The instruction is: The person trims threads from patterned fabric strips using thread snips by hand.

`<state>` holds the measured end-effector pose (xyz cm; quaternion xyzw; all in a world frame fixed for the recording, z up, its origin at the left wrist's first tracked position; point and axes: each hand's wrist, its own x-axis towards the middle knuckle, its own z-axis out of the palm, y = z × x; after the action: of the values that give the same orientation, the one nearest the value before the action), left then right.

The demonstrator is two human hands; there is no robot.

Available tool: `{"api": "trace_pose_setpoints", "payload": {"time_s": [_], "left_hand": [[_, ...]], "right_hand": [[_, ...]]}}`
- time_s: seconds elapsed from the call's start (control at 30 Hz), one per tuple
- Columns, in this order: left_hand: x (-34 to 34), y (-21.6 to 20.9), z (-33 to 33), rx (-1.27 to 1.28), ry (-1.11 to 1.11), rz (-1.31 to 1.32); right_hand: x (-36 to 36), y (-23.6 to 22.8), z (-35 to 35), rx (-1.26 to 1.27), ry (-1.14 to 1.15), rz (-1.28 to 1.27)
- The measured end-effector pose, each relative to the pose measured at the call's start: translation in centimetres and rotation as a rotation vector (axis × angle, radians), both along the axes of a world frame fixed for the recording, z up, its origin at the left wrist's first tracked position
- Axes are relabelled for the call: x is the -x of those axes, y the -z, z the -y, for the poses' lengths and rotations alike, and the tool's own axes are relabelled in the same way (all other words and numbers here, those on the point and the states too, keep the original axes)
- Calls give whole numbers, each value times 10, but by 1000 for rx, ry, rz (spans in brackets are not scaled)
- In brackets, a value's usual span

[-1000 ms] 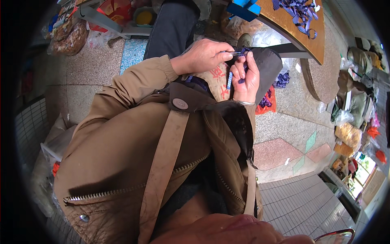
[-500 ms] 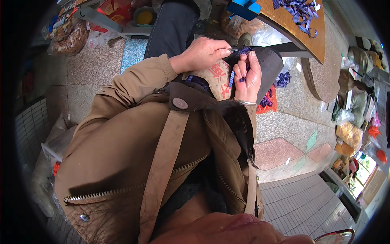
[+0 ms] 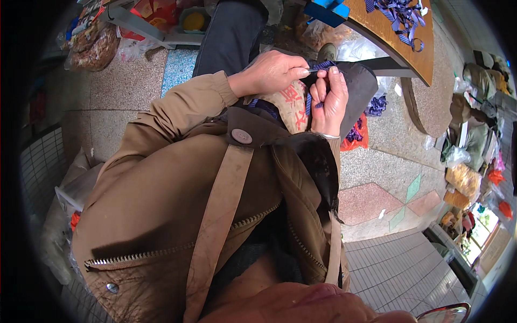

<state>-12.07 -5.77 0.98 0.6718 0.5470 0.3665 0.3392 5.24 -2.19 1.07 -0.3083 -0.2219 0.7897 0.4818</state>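
Above my lap, my left hand (image 3: 272, 71) is closed, its thumb and forefinger pinching a thin metal tool (image 3: 313, 70) whose exact kind I cannot make out. The tool points right and meets a dark purple striped fabric strip (image 3: 325, 65). Curled fingers of my right hand (image 3: 329, 102) grip this strip, thumb upright beside it. Part of the strip shows again below the right fingers, and a further length hangs just left of that hand. Under the hands lies a beige cloth with red markings (image 3: 291, 110) across my lap.
A wooden table (image 3: 371, 29) at upper right bears a pile of purple striped strips (image 3: 401, 21) and a blue box-like object (image 3: 327, 12) at its edge. A red bag (image 3: 356, 139) with purple strips lies by my right leg. Plastic bags and bundles line the right wall.
Both hands stay together at the strip, the left still pinching the metal tool. The whole view has shifted slightly; the metal tool shows a little more plainly against the strip.
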Motion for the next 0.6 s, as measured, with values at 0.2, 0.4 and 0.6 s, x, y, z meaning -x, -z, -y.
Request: {"api": "trace_pose_setpoints", "payload": {"time_s": [0.2, 0.4, 0.6], "left_hand": [[0, 0, -1, -7, -6, 17], [0, -2, 0, -11, -22, 2], [0, -1, 1, -17, -21, -11]], "right_hand": [[-1, 1, -1, 7, 6, -15], [-3, 5, -2, 29, 24, -80], [-1, 3, -2, 36, 38, -72]]}}
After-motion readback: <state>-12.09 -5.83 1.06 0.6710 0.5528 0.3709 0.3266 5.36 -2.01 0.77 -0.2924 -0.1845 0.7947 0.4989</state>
